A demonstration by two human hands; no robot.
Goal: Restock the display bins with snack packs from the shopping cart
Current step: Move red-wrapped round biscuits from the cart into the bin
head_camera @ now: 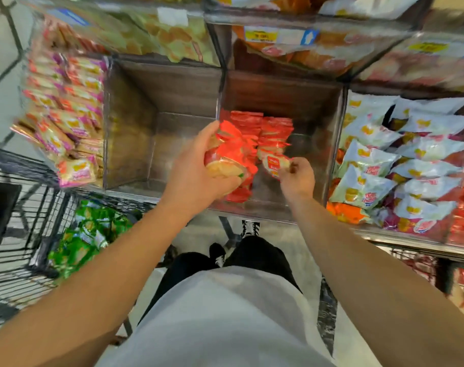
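- Closest to me, my white shirt (pixel 225 321) and dark trousers (pixel 254 255) fill the bottom of the view, with both bare forearms reaching forward over them.
- To my left stands the shopping cart (pixel 21 207), its black wire basket holding green snack packs (pixel 88 234) piled against its right side.
- My left hand (pixel 196 170) grips a bundle of red snack packs (pixel 231 160), thumb up on the far edge and fingers curled under the near one, so the stack sits tilted over the front of the middle bin (pixel 278 102).
- My right hand (pixel 295 178) pinches a single red pack (pixel 274 162) between thumb and fingertips, just right of the bundle and touching or nearly touching it; blur keeps me from telling which.
- Beyond both hands, more red packs (pixel 262 128) stand in rows on the floor of that same bin, toward its left and centre.
- Left of it, the neighbouring bin (pixel 156 115) shows its bare wooden walls.
- Further left lie pink-and-yellow packs (pixel 64 115), stacked in slanting rows.
- Right of the middle bin, white packs (pixel 400 160) lie heaped over orange ones.
- Farthest off, the upper bins (pixel 278 38) hold yellowish and orange bags behind price labels, too blurred to read.
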